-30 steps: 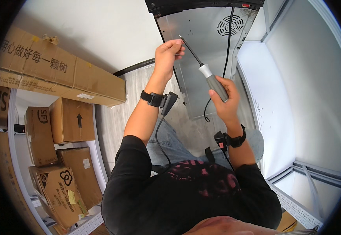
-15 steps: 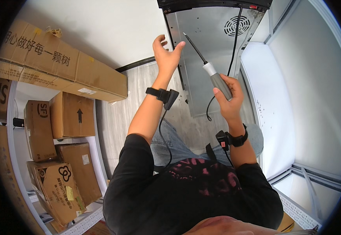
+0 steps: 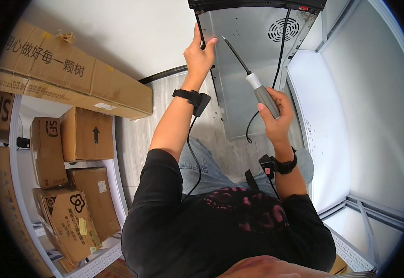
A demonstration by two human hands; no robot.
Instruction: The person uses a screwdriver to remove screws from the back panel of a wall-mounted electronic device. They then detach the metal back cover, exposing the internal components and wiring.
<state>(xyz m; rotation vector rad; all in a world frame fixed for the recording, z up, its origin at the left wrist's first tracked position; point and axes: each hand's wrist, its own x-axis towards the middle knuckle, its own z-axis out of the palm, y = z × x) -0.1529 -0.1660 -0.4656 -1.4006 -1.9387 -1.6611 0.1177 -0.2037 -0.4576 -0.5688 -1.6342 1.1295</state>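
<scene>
My right hand (image 3: 277, 111) is wrapped round the grey handle of a screwdriver (image 3: 267, 101), which has a white collar. Its dark shaft slants up and left, the tip in front of a metal cabinet's bare panel (image 3: 239, 92). At the panel's left edge is my left hand (image 3: 199, 56), open, with its index finger stretched upward. The thumb overlaps the panel face while the other fingers are partly hidden along the side; how firmly they touch it cannot be made out. Black straps with small devices circle both wrists.
A black power cord (image 3: 279, 55) hangs down the panel past a round vent (image 3: 283, 30). To the left, a long cardboard box (image 3: 72, 69) lies above a white shelf unit (image 3: 118, 180) with several cartons (image 3: 88, 134). A white panel (image 3: 318, 129) stands at right.
My left hand has moved slightly up and right to the panel's left edge, its index finger straightening. My right hand keeps the screwdriver at nearly the same place and slant.
</scene>
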